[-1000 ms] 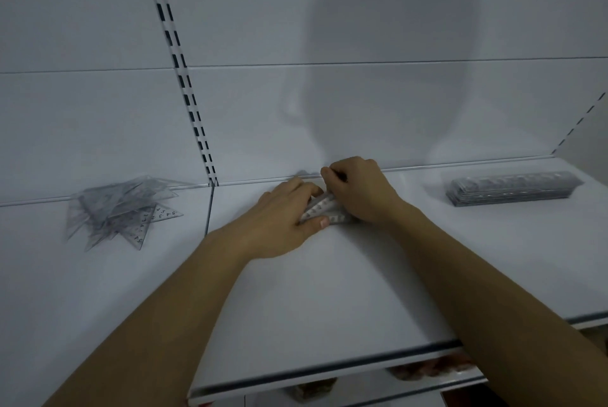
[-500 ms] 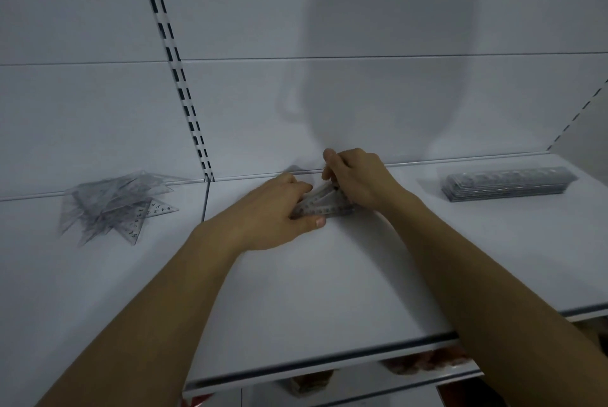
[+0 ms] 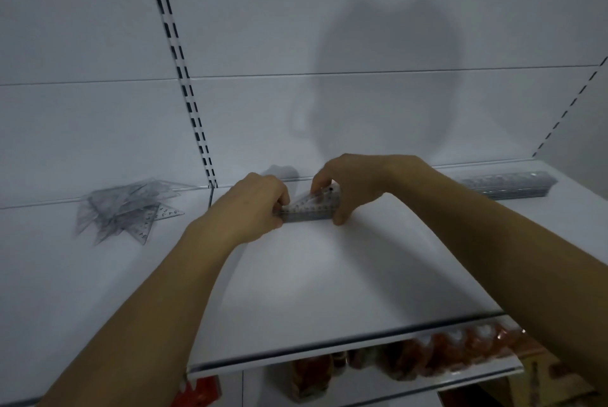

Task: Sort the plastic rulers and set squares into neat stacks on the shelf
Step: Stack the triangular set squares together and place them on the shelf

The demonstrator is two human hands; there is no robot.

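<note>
Far left on the white shelf (image 3: 329, 275) there's a messy pile of clear set squares (image 3: 126, 209), all fanned out at odd angles and overlapping, sitting near the back wall; just right of that a slotted upright strip (image 3: 184, 77) runs up the back panel; then in the middle you get both hands working one small stack of set squares (image 3: 311, 207) that rests on the shelf close to the back edge; the left hand (image 3: 250, 206) is curled around the stack's left end, fingers closed on it; the right hand (image 3: 348, 186) comes over the top and pinches the right end, thumb at the front edge and fingers on the upper corner; over on the far right a tidy stack of straight rulers (image 3: 510, 186) lies flat, well apart from the hands; below the shelf lip there's some reddish packaged stuff (image 3: 444, 354), too blurry to make out.
</note>
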